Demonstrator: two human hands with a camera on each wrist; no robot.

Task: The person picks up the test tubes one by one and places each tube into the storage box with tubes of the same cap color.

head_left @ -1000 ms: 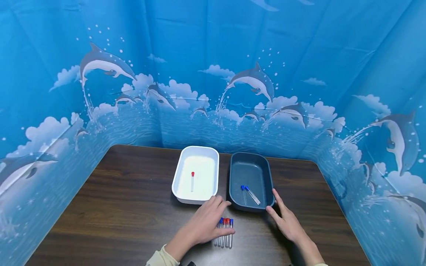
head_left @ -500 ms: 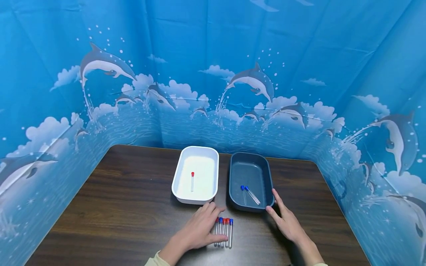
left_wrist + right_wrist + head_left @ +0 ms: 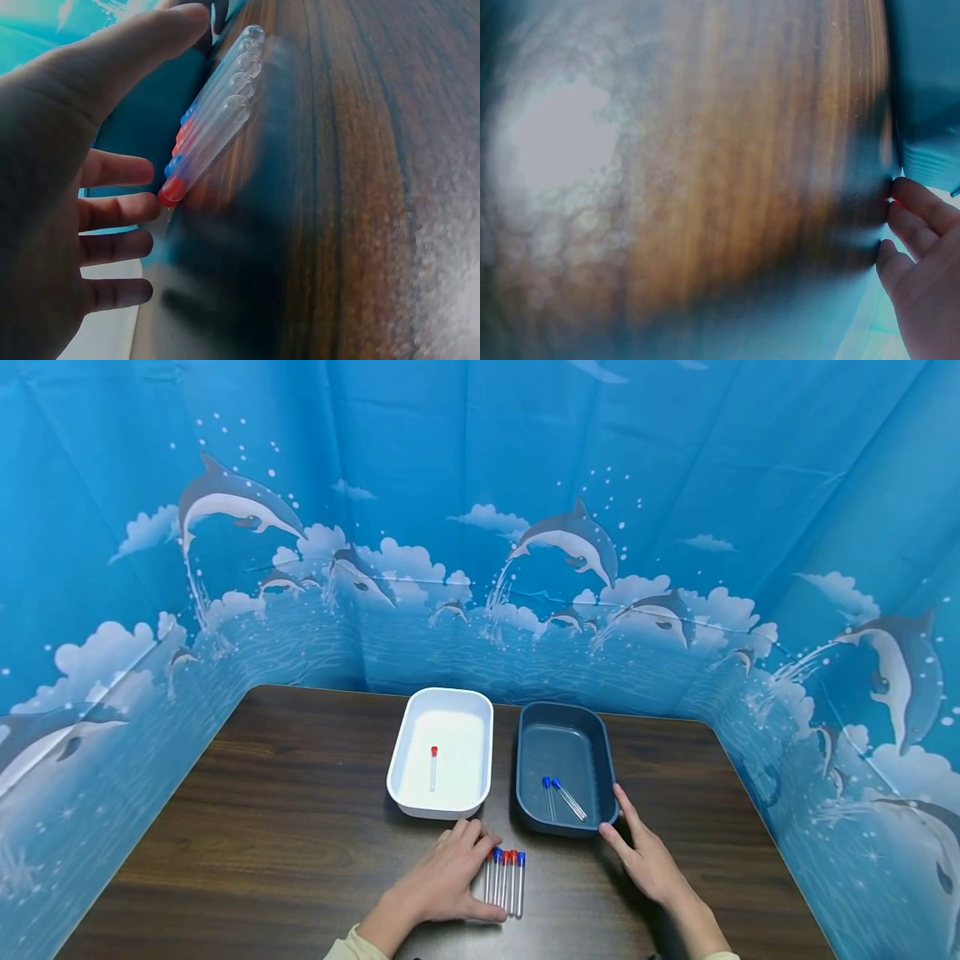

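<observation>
A row of several clear test tubes (image 3: 513, 885) with red and blue caps lies side by side on the table. Just left of them is my left hand (image 3: 446, 877), thumb and fingers spread about the row's near and far ends. In the left wrist view, the fingers (image 3: 120, 212) lie by the caps, and nothing is gripped; whether a fingertip touches the nearest red cap I cannot tell. My right hand (image 3: 651, 864) rests its thumb and fingers against the near right corner of a dark grey tray (image 3: 566, 747). Two blue-capped test tubes (image 3: 568, 799) lie in that tray.
Left of the grey tray stands a white tray (image 3: 450, 727) holding one red-capped test tube (image 3: 433, 768). Both trays sit on a dark wooden table (image 3: 300, 810). A blue dolphin-print curtain (image 3: 420, 527) hangs behind and around the table.
My left hand has drawn back leftward and slightly toward me, uncovering more of the tube row. The right hand stays at the grey tray's corner.
</observation>
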